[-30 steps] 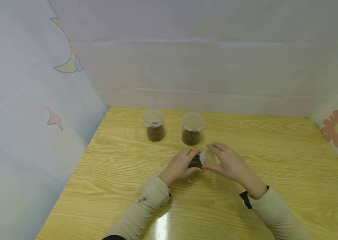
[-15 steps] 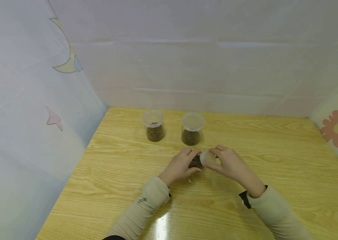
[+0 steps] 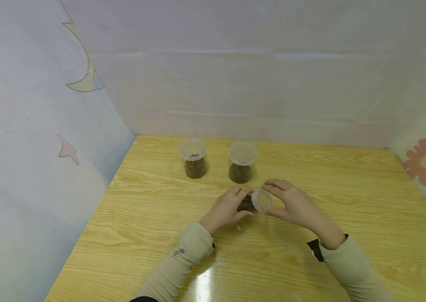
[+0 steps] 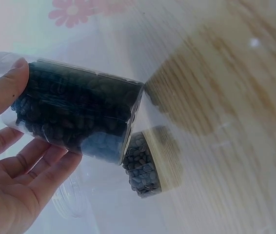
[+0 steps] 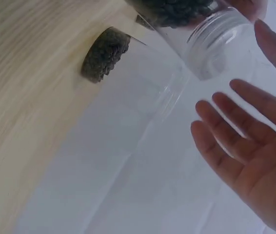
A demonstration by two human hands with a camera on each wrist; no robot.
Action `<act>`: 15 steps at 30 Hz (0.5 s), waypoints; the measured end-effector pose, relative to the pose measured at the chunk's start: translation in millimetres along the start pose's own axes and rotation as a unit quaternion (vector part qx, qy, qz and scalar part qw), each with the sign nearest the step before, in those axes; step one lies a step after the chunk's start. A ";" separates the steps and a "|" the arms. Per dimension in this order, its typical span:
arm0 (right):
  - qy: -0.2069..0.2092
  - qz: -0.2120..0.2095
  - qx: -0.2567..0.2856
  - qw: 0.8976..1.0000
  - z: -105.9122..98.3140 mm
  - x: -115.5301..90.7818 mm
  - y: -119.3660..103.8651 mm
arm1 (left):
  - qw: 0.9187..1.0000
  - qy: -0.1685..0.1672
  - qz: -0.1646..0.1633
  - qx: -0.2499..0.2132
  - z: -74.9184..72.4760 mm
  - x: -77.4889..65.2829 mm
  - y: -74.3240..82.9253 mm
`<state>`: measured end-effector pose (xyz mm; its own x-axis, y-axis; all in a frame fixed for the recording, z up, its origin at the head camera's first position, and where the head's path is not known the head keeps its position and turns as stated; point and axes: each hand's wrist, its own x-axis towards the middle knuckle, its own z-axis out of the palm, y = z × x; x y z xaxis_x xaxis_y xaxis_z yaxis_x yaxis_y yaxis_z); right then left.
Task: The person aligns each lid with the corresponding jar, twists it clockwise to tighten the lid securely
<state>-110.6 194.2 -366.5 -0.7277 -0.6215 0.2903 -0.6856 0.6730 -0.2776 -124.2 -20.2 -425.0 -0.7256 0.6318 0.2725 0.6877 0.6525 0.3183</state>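
Observation:
My left hand (image 3: pixel 225 210) grips a clear plastic jar (image 4: pixel 69 105) of dark, bean-like pieces, thumb on one side and fingers on the other. The jar is tilted, its clear screw lid (image 3: pixel 262 201) towards my right hand. Around that lid, my right hand (image 3: pixel 293 206) is spread with thumb and fingers apart. In the right wrist view its fingers (image 5: pixel 221 136) are loosely extended and stand off the lid; whether the thumb touches it I cannot tell.
Two similar lidded jars stand upright behind my hands, a left one (image 3: pixel 195 167) and a right one (image 3: pixel 241 173), both partly filled with dark pieces. The wooden table (image 3: pixel 129 218) meets printed cloth walls (image 3: pixel 213 84) at the back and sides.
My right hand's fingers were closed round the lid half a second ago; now they have spread off it and the hand has shifted slightly right. The left hand and jar have stayed put.

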 end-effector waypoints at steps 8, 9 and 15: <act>-0.011 -0.025 -0.001 1.000 4.1 1.7 1.5 | 1.000 0.002 0.003 -0.004 1.8 -0.3 -1.6; -0.007 -0.019 0.001 1.000 5.0 2.3 1.0 | 1.000 0.002 0.003 -0.004 1.8 -0.3 -1.7; -0.004 0.020 0.006 1.000 7.2 4.2 -2.2 | 1.000 0.005 0.002 -0.007 1.2 -0.4 -1.5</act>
<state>-112.2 187.2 -371.3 -0.7552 -0.5966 0.2715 -0.6554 0.6935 -0.2992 -124.9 -20.9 -426.7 -0.7233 0.6300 0.2829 0.6901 0.6446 0.3290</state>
